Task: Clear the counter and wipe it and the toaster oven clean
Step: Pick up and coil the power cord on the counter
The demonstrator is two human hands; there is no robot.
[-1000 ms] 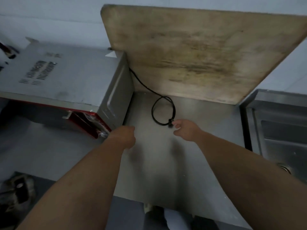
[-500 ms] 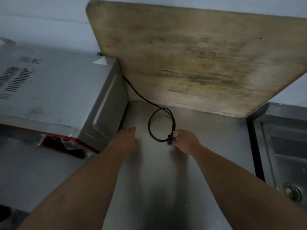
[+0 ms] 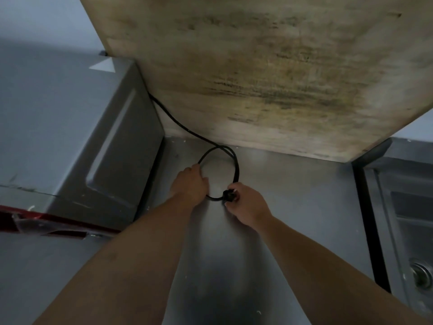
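- here, from the head camera, the steel counter (image 3: 269, 231) fills the lower middle, with both bare forearms reaching forward over it.
- the toaster oven (image 3: 70, 141) stands on the counter at the left, grey on top and side, with a red strip along its front edge at the bottom left.
- a black cord (image 3: 178, 124) comes out from behind the toaster oven, runs along the foot of the board, and curls into one loop on the counter just right of the oven.
- the left hand (image 3: 191, 184) rests on the left side of that loop, its fingers curled down over the cord; the fingertips are hidden, so how tightly it grips cannot be told.
- the right hand (image 3: 247, 205) pinches the black plug (image 3: 229, 195) at the end of the cord, fingers and thumb curled round it, at the near right of the loop.
- the two hands sit close together, with only the bottom of the loop between them.
- a big, stained wooden board (image 3: 269, 78) leans upright against the pale wall behind the counter, its lower edge touching the counter and its left corner behind the oven's back corner.
- a steel sink (image 3: 403, 207) lies at the right, just past a dark seam at the counter's edge, with its drain (image 3: 421, 275) at the far right border.
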